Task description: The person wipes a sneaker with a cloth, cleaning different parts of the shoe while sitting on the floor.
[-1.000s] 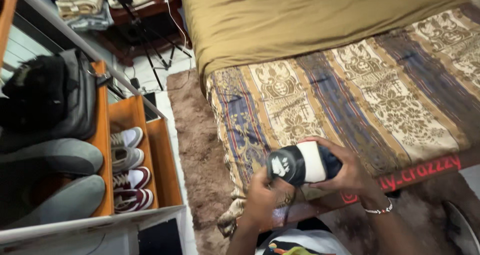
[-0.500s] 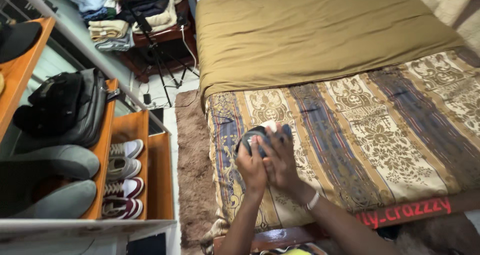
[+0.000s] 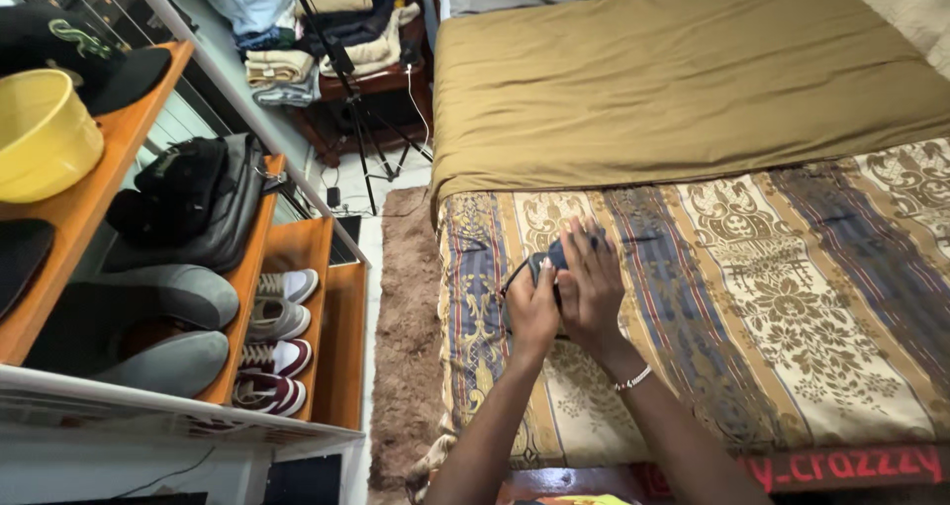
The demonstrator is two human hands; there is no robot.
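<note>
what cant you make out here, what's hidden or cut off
- Head view: the dark shoe is mostly covered by the left hand and right hand; its shape and sole are hidden.
- Head view: the yellow bucket and dark cap are cut off by the left edge.
- Head view: the folded clothes at the top are too small to tell apart.

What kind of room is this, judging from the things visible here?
Most likely a bedroom in a home. A bed with a patterned cover fills the right side, orange shelves on the left hold shoes, and folded clothes are stacked behind.
</note>
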